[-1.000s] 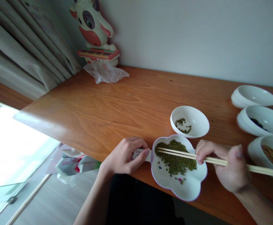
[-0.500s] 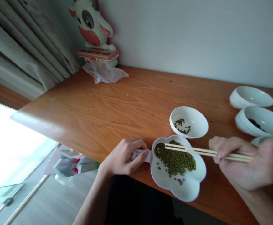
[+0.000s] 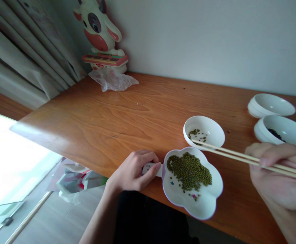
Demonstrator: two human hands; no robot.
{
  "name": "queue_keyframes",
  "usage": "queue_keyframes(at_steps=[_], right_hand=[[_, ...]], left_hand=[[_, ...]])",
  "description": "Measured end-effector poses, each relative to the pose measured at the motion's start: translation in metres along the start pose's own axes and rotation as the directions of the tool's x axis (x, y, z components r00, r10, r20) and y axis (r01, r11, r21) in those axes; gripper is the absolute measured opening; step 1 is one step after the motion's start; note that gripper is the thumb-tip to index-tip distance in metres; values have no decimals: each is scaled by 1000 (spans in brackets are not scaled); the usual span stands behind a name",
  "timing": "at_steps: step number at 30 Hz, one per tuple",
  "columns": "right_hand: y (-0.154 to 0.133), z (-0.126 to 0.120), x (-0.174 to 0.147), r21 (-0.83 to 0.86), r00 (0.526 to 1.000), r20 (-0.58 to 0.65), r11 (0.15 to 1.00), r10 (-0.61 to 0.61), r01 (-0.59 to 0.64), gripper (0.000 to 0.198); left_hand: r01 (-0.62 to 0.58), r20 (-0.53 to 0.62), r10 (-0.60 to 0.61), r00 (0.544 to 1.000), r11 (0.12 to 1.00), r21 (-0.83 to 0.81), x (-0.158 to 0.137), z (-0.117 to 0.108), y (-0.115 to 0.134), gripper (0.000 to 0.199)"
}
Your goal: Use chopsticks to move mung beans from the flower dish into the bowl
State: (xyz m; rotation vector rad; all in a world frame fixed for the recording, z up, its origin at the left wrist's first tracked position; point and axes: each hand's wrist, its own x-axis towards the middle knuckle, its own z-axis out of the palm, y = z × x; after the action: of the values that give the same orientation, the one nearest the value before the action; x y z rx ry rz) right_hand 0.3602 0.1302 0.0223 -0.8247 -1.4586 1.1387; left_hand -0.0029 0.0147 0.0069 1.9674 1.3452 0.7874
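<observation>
My left hand (image 3: 135, 171) is closed around the short handle of a white, flower-shaped dish (image 3: 204, 205) with a purple rim. Green mung beans (image 3: 190, 171) cover much of its upper half. My right hand (image 3: 277, 176) grips a pair of wooden chopsticks (image 3: 234, 156). Their tips reach the near rim of a small white bowl (image 3: 215, 134), which has some mung beans scattered in its left part. Whether a bean is between the tips is too small to tell.
At the right stand a white bowl (image 3: 277, 104) and another white bowl (image 3: 295, 130) with dark beans in it. A cow-shaped toy keyboard (image 3: 104, 57) and a crumpled plastic bag (image 3: 114, 80) sit at the back left of the wooden table (image 3: 107, 115).
My right hand has moved the chopsticks right and up, their tips going from the beans in the flower-shaped dish to the small bowl. My left hand keeps its hold on the handle.
</observation>
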Motion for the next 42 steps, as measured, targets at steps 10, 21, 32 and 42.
queue_keyframes(at_steps=[10, 21, 32, 42], right_hand=[[-10, 58, -18, -39, 927, 367, 997, 80, -70, 86], [-3, 62, -22, -78, 929, 354, 994, 103, -81, 86], [-2, 61, -17, -3, 916, 399, 999, -42, 47, 82], [-3, 54, -16, 41, 938, 345, 999, 16, -32, 87]], left_hand=[[11, 4, -11, 1000, 1000, 7, -1, 0, 1, 22], [9, 13, -9, 1000, 1000, -4, -1, 0, -1, 20], [21, 16, -20, 1000, 1000, -14, -1, 0, 0, 20], [23, 18, -23, 1000, 1000, -13, -1, 0, 0, 21]])
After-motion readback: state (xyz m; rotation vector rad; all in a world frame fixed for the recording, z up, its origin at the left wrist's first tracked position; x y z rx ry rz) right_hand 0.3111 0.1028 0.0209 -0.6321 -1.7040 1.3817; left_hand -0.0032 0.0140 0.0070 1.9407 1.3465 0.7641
